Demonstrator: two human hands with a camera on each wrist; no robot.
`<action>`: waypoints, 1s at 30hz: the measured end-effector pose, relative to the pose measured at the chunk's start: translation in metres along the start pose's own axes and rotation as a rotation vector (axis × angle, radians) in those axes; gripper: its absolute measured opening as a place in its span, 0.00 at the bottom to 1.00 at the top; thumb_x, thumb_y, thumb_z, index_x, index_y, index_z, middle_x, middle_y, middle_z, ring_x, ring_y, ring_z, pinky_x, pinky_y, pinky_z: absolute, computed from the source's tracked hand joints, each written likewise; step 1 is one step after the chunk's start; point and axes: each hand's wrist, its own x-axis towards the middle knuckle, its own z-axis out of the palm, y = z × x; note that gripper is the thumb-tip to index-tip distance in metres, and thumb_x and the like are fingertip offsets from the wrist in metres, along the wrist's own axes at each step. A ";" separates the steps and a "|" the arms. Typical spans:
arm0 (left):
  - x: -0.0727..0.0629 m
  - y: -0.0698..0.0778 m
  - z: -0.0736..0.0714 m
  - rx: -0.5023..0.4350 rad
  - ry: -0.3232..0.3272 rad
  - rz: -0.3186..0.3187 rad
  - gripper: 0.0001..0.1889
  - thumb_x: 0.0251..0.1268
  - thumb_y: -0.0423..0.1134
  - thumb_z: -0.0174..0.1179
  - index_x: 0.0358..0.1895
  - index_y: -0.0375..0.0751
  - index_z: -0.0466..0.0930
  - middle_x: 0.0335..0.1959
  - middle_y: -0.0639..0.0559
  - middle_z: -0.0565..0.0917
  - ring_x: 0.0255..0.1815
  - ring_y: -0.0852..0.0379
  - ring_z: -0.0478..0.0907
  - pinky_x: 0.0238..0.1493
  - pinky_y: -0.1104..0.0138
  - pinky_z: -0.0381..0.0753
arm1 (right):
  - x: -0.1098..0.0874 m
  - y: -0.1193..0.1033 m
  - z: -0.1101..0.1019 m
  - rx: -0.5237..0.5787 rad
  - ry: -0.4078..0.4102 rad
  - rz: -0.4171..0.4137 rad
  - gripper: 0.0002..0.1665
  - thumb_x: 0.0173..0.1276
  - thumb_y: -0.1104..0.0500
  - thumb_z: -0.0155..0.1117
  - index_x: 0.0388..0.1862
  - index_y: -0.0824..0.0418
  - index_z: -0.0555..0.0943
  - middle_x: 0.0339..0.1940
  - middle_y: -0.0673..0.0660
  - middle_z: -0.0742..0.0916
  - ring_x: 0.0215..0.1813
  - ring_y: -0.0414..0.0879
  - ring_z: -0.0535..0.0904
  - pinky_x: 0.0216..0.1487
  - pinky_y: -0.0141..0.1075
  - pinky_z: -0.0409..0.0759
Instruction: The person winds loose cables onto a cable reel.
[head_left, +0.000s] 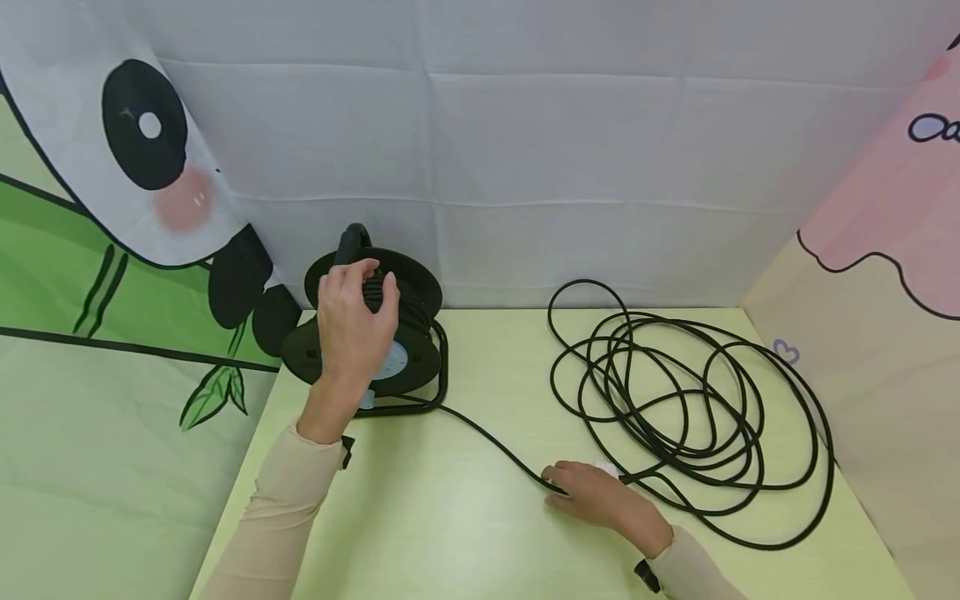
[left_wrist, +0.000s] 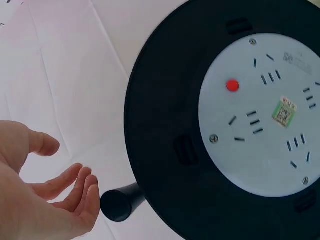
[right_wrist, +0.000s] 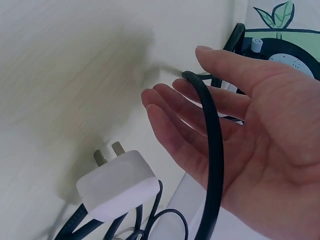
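Note:
A black cable reel [head_left: 420, 279] stands at the table's left back, with black cord wound on its drum. The left hand [head_left: 351, 325] is over the reel, thumb and fingers apart. In the left wrist view that hand's fingers curve loosely beside the reel's black knob [left_wrist: 117, 205]. From the reel's base a black cord [head_left: 487, 437] runs to the right hand [head_left: 600, 500], low above the table. In the right wrist view the cord [right_wrist: 215, 145] crosses the palm, between the raised thumb and the loosely extended fingers. A white plug [right_wrist: 117, 185] with metal prongs is beside this hand.
Loose loops of black cord [head_left: 675, 450] spread over the right side of the pale table [head_left: 450, 533]. A white cloth wall [head_left: 555, 167] rises behind, with printed cloth walls at left and right. The reel has a tubular frame [head_left: 444, 367] around its base.

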 end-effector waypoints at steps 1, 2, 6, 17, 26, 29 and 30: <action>0.002 -0.001 0.000 0.007 0.005 0.001 0.16 0.74 0.37 0.61 0.53 0.25 0.81 0.48 0.30 0.80 0.50 0.33 0.74 0.52 0.44 0.76 | 0.000 0.000 0.001 -0.004 0.001 -0.003 0.17 0.73 0.61 0.68 0.56 0.68 0.81 0.43 0.56 0.85 0.41 0.44 0.82 0.41 0.37 0.83; 0.003 -0.002 -0.001 0.013 0.011 0.002 0.16 0.74 0.37 0.61 0.54 0.25 0.81 0.49 0.30 0.80 0.51 0.33 0.73 0.53 0.44 0.75 | 0.000 0.000 0.001 -0.008 0.004 -0.006 0.17 0.73 0.61 0.68 0.56 0.68 0.81 0.42 0.56 0.85 0.40 0.43 0.82 0.40 0.37 0.82; 0.009 -0.007 -0.003 0.011 0.036 0.014 0.16 0.75 0.36 0.59 0.55 0.24 0.80 0.51 0.29 0.78 0.52 0.31 0.71 0.54 0.44 0.72 | 0.001 -0.001 0.004 -0.021 0.020 -0.017 0.16 0.73 0.65 0.67 0.56 0.71 0.80 0.41 0.57 0.86 0.39 0.43 0.81 0.39 0.36 0.82; 0.029 -0.021 -0.009 0.068 0.006 -0.083 0.20 0.75 0.38 0.59 0.58 0.22 0.78 0.53 0.26 0.77 0.54 0.29 0.68 0.59 0.42 0.69 | 0.002 -0.001 0.007 -0.071 0.138 0.038 0.09 0.72 0.67 0.66 0.49 0.66 0.85 0.41 0.58 0.90 0.39 0.48 0.86 0.32 0.38 0.81; 0.042 -0.035 -0.009 0.058 -0.171 -0.256 0.25 0.80 0.43 0.50 0.66 0.22 0.72 0.61 0.24 0.74 0.63 0.29 0.69 0.66 0.41 0.67 | 0.002 0.005 0.002 -0.100 0.343 0.000 0.04 0.71 0.60 0.70 0.35 0.57 0.89 0.28 0.47 0.88 0.25 0.32 0.75 0.24 0.29 0.72; 0.048 -0.040 -0.009 0.036 -0.241 -0.283 0.25 0.83 0.44 0.46 0.65 0.22 0.72 0.59 0.24 0.76 0.62 0.28 0.71 0.63 0.40 0.69 | 0.001 0.008 0.001 -0.101 0.378 0.004 0.05 0.70 0.58 0.71 0.34 0.56 0.89 0.28 0.47 0.89 0.26 0.34 0.79 0.23 0.29 0.73; 0.049 -0.041 -0.009 0.031 -0.264 -0.286 0.25 0.83 0.44 0.45 0.63 0.22 0.73 0.57 0.24 0.77 0.60 0.27 0.72 0.62 0.40 0.69 | 0.000 0.009 0.000 -0.099 0.381 0.007 0.05 0.71 0.58 0.71 0.34 0.56 0.90 0.28 0.46 0.89 0.26 0.34 0.80 0.23 0.29 0.73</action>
